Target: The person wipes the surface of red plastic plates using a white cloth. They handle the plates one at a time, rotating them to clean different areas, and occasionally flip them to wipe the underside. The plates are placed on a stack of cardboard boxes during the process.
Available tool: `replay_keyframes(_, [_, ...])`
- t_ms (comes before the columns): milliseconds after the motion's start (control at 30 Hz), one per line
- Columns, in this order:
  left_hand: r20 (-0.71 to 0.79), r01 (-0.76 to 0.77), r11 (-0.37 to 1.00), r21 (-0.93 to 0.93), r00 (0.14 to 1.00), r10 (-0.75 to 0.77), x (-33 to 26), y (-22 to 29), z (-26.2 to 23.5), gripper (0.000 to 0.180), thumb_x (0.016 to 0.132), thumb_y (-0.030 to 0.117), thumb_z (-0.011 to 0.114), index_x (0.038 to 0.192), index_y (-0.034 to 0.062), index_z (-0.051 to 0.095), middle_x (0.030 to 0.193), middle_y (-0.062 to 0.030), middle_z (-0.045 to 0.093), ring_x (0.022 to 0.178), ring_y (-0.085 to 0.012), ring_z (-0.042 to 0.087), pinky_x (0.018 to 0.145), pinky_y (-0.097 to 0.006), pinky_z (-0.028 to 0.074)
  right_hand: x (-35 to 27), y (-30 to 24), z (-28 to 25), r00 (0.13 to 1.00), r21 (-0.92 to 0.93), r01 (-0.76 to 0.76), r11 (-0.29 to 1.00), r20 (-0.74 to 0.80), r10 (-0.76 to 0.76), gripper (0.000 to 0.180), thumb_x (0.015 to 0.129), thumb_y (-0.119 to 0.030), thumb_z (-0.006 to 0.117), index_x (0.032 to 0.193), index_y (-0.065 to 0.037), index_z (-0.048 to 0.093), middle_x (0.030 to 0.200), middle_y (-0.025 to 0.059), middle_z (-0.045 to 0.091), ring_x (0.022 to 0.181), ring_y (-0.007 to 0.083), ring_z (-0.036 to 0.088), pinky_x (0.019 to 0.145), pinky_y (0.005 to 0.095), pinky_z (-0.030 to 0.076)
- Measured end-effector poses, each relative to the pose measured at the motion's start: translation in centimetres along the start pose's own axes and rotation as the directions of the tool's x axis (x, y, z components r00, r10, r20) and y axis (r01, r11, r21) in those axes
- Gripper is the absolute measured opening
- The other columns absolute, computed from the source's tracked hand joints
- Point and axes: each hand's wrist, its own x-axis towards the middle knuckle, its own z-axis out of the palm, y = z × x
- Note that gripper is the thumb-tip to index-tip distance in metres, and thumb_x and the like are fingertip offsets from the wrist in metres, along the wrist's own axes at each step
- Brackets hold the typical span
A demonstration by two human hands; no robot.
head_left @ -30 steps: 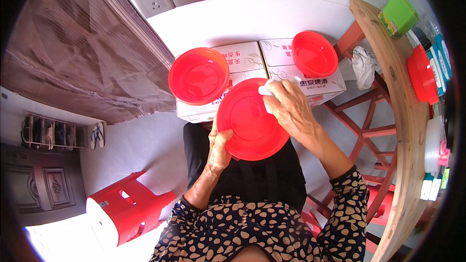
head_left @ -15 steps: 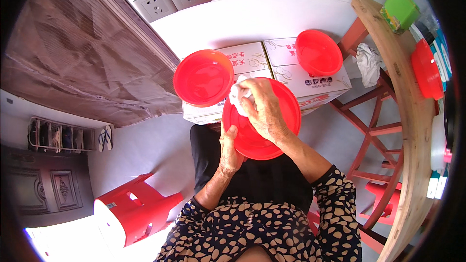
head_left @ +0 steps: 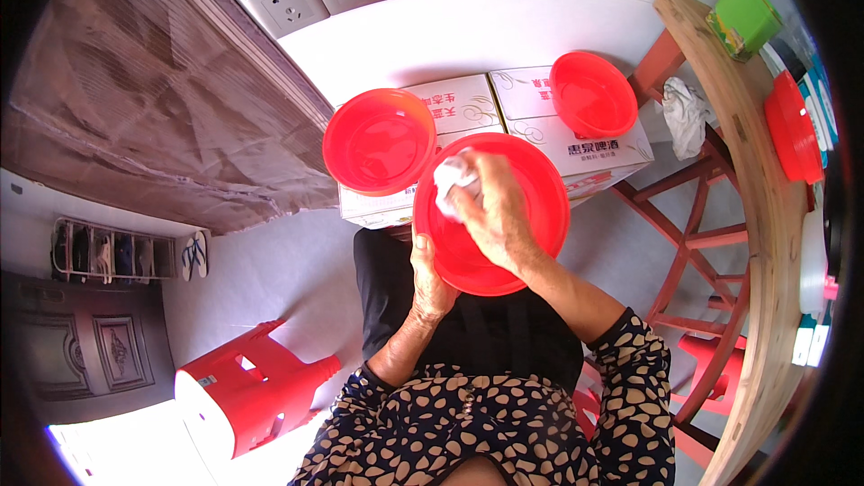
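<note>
Where the curved wooden table (head_left: pixel 751 243) bends down the right side of the view, its grain is seen to be pale and smooth, and a red lid (head_left: pixel 792 126) and a green box (head_left: pixel 745 13) are carried on it. A rough brown curtain (head_left: pixel 153 99) (creased in a star of folds) is hung at the left, and a glossy red plastic stool (head_left: pixel 243 387) is stood on the floor below it. Two white cardboard boxes (head_left: pixel 549 126) are set side by side ahead of the knees; one round red plastic bowl (head_left: pixel 378 139) is rested on the left box and another (head_left: pixel 592 93) on the right.

A third, larger red basin (head_left: pixel 531 207) is held over the lap, just in front of the boxes, tilted toward the person. Its lower left rim is gripped by the left hand (head_left: pixel 430 279), fingers curled behind and thumb over the edge. A crumpled white cloth (head_left: pixel 453 182) is pressed against the basin's inside by the right hand (head_left: pixel 495 211), whose fingers are closed around it, wrist bent downward.
</note>
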Motion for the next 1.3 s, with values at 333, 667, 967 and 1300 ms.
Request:
replay_keyframes(333, [-0.013,-0.001,1.0,0.014,1.0,0.001,0.1,-0.6,-1.2,0.072,0.094,0.062,0.031,0.14,0.0069,0.034,0.138,-0.0103,0.043,0.128,-0.024,0.041,0.108,-0.04,0.031,-2.3,-0.3,0.5,0.942,-0.031,0.149,0.988,0.309,-0.133,0.054,0.071,0.008,0.056,0.123,-0.004,0.045,0.125,0.0176,0.047,0.119,0.0372,0.041,0.098,0.0451,0.037])
replay_keyframes(667, [0.047,0.172,0.983,-0.067,0.985,-0.169,0.6,-1.5,-5.7,0.084,0.089,0.071,0.026,0.135,0.0016,0.038,0.131,-0.0145,0.048,0.123,-0.0257,0.046,0.104,-0.039,0.036,-1.5,-1.6,-2.2,0.708,0.354,-0.221,0.909,0.699,-0.1,0.023,0.082,-0.007,0.062,0.104,-0.005,0.053,0.096,0.0096,0.058,0.088,0.0248,0.057,0.079,0.0373,0.046])
replay_keyframes(967, [0.03,0.03,0.998,0.056,0.999,-0.032,0.5,0.1,-1.5,0.079,0.091,0.069,0.022,0.142,0.0098,0.029,0.137,-0.0092,0.043,0.125,-0.0234,0.043,0.105,-0.039,0.034,-1.4,-2.3,1.5,0.993,0.364,0.01,0.931,0.107,-0.053,0.032,0.081,0.001,0.061,0.112,-0.004,0.053,0.108,0.0126,0.053,0.097,0.0225,0.057,0.085,0.0309,0.046])
replay_keyframes(1300, [-0.04,0.261,0.96,-0.106,0.963,-0.266,0.6,-1.3,-4.8,0.095,0.084,0.077,0.025,0.132,-0.0027,0.043,0.132,-0.0149,0.049,0.122,-0.0284,0.047,0.104,-0.042,0.035,-1.6,-2.0,-2.5,0.715,0.408,-0.325,0.853,0.696,-0.061,0.013,0.086,-0.009,0.064,0.095,-0.003,0.057,0.088,0.006,0.058,0.078,0.0118,0.059,0.069,0.0282,0.048])
